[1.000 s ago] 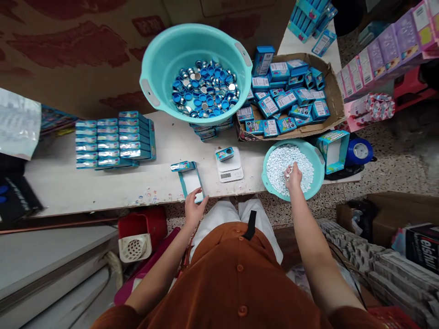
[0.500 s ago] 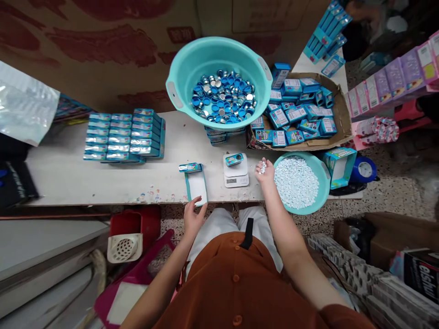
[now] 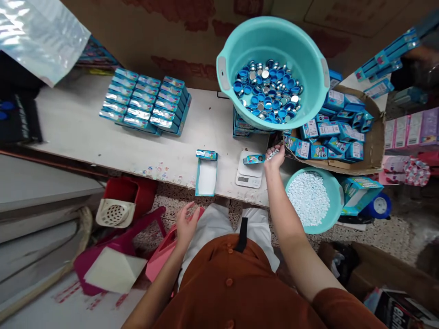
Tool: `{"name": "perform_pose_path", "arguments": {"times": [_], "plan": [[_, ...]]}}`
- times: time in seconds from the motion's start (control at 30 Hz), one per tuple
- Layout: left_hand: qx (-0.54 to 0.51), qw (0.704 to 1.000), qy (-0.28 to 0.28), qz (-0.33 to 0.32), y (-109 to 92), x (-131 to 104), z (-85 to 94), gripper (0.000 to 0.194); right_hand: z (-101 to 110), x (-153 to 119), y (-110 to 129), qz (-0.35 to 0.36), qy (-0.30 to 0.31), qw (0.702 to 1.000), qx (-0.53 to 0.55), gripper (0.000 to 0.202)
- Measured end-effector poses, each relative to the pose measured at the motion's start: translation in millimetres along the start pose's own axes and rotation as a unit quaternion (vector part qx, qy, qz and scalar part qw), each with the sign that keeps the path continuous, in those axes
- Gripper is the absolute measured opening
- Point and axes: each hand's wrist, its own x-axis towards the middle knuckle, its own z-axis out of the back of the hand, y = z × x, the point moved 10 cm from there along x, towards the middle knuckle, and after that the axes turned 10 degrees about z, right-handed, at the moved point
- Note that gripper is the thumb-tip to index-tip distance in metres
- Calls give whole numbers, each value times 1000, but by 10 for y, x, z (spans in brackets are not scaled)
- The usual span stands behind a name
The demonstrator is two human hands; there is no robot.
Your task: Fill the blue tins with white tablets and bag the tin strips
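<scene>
My right hand [image 3: 277,159] is cupped around a small heap of white pellets [image 3: 272,154]. Its fingers are beside one end of a small blue box [image 3: 254,159] with a round dark opening. That box lies on a white kitchen scale [image 3: 243,180]; its display is too small to read. Below the table's front edge, my left hand [image 3: 188,225] hangs with fingers apart and nothing in them. Just beyond it, an open blue carton with a white inside [image 3: 207,178] carries one small box [image 3: 206,155] at its far end. A turquoise bowl [image 3: 339,208] of white pellets stands right of my forearm.
A large turquoise tub [image 3: 274,34] holds many blue and silver caps [image 3: 270,93]. Behind the pellet bowl, a cardboard tray [image 3: 373,155] is heaped with blue boxes. Rows of small boxes [image 3: 142,103] stand at left. A blue tape roll [image 3: 380,204] sits far right.
My right hand has moved away from the pellet bowl toward the box on the scale, carrying pellets. My left hand has drawn back from the open carton. The view has shifted.
</scene>
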Motion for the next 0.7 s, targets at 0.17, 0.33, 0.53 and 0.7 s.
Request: {"name": "perform_pose_path", "arguments": {"times": [0.17,0.33,0.53,0.7], "plan": [[-23,1000,6,11,25,37,-57,35,-45,-52,100,63,-16,997,-42,35],[-27,999,7,22,6,113,-34,36,-30,-59,103,85,-28,993,-74,41],[-27,999,-4,24,-20,184,12,35,1,-76,79,79,-17,992,-93,44],[-22,999,9,25,-21,213,-49,34,-26,-110,112,105,-7,991,-79,45]]}}
